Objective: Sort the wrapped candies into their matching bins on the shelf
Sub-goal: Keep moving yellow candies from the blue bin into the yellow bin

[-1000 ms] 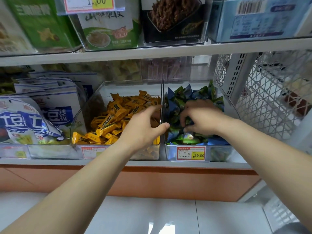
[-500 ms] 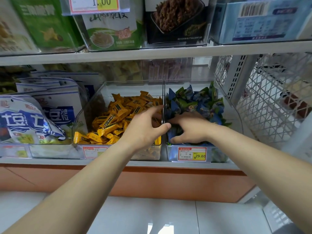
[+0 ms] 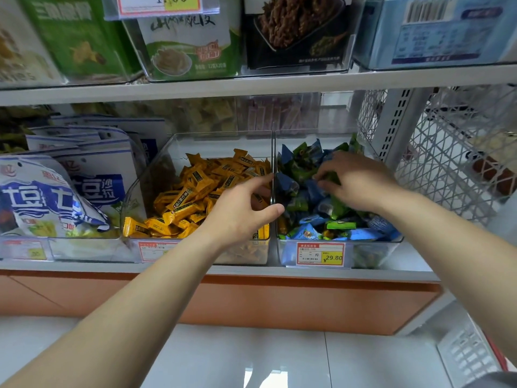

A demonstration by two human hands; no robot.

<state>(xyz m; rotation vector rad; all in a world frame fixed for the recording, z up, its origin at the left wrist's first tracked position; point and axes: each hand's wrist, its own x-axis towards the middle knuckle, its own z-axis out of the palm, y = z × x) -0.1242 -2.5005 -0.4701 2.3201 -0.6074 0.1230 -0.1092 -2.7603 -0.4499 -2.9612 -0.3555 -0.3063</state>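
Note:
Two clear bins stand side by side on the lower shelf. The left bin [image 3: 145, 177] holds yellow wrapped candies [image 3: 193, 191]. The right bin [image 3: 372, 253] holds blue and green wrapped candies [image 3: 302, 166]. My left hand [image 3: 240, 214] hovers over the right side of the yellow bin with its fingers spread and relaxed; the thumb lies by the wall between the bins. My right hand [image 3: 355, 183] reaches into the middle of the blue and green pile. Its curled fingertips and thumb pinch a green wrapped candy [image 3: 333, 179].
White and blue snack bags [image 3: 56, 191] fill the space left of the bins. An upper shelf [image 3: 251, 85] with boxed goods hangs close above. A white wire mesh panel [image 3: 447, 152] stands to the right. A yellow price tag [image 3: 320, 254] fronts the right bin.
My right hand moved from the front of the blue and green bin back and up to the middle of the pile. My left hand stayed nearly in place.

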